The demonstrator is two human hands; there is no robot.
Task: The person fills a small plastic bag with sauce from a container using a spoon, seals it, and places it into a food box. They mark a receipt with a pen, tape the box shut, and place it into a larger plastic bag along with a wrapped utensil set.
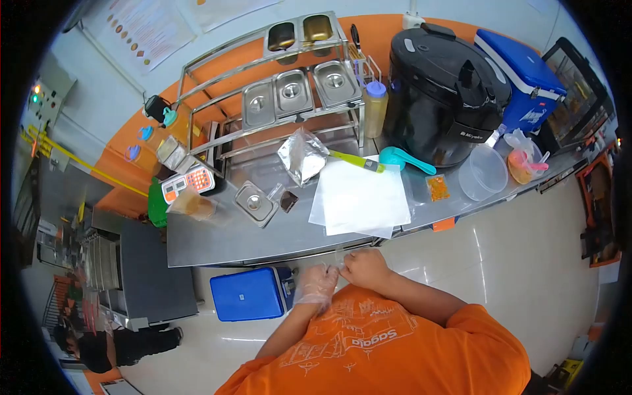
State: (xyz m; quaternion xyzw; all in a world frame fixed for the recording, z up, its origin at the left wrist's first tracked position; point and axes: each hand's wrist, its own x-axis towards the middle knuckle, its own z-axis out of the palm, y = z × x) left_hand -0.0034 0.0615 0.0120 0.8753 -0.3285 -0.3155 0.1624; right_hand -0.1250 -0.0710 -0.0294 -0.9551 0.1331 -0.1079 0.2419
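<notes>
An orange T-shirt [454, 359] bears white print [368, 340] — a clear glove [315, 287] is worn.

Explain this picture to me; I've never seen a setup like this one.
There's no machine here. One camera, worn on a person's head, looks forward and down, so that person's orange shirt fills the bottom edge.

The left hand wears a clear plastic glove; the right hand looks uncovered. They are close together in front of the body, just short of the steel counter. Whether they hold anything between them is too small to tell.

On the counter lie white sheets, a crumpled foil piece, a teal scoop, a small steel lid and a clear tub. Behind are a big black pot-like appliance and a rack carrying lidded steel pans.
</notes>
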